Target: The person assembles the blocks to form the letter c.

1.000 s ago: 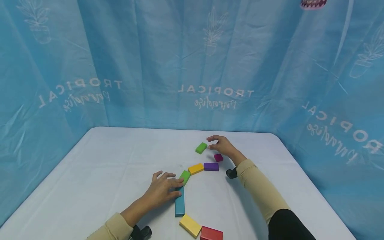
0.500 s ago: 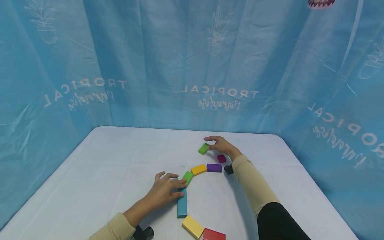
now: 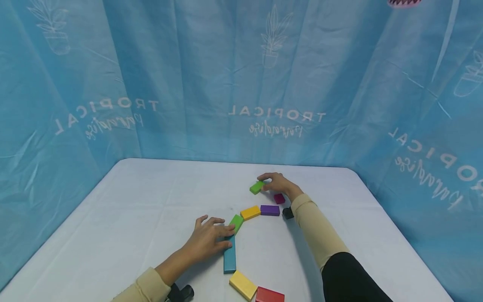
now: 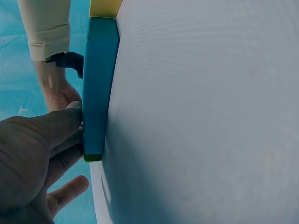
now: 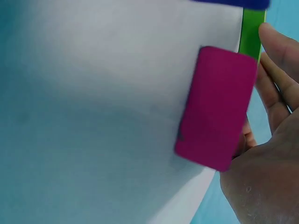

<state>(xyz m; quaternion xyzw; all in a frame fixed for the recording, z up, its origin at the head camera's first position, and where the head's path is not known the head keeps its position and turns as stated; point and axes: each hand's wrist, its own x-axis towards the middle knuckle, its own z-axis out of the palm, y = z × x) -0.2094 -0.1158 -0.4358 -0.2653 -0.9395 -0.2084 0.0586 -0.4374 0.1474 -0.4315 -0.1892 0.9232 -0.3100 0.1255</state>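
At the far part of the table, my right hand pinches a green block between thumb and forefinger; in the right wrist view the thumb lies along its edge. Under that wrist lies a magenta block, large in the right wrist view. My left hand touches the side of a long blue block with its thumb, and its forefinger reaches a second green block at the blue block's far end. The remaining left fingers are spread above the table.
A curved row continues from the green block through an orange-yellow block to a purple block. Nearer lie a yellow block and a red block. Blue curtains surround the white table.
My right hand has moved slightly left to the far green block, and its thumb and forefinger have come together on it. The left hand stays at the blue and near green blocks.
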